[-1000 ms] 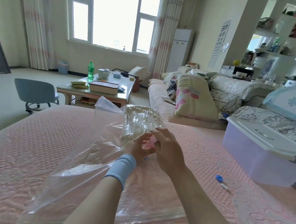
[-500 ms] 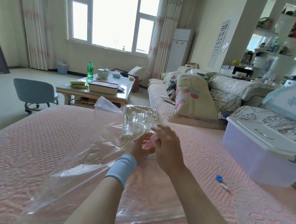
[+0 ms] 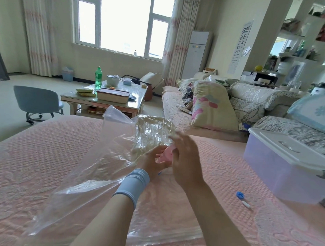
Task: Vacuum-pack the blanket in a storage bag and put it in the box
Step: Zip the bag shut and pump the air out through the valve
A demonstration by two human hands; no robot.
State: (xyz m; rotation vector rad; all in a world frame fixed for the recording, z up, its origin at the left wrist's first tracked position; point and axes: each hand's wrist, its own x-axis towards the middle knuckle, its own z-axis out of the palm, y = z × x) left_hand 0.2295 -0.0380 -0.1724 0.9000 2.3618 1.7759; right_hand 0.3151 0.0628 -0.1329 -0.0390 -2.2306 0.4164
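1. I see a bed (image 3: 46, 155) under a pink quilted cover (image 3: 230, 158); it fills the near field.
2. A clear bag (image 3: 93, 175) lies on the cover at centre, near end flat, far end lifted and puffed.
3. A translucent box (image 3: 278, 169) stands on the cover at the right, white lid (image 3: 293, 147) on.
4. A small blue cap (image 3: 240, 195) lies between bag and box, apart from both.
5. A short white stick (image 3: 246, 205) lies just beside the cap; I cannot tell if they touch.
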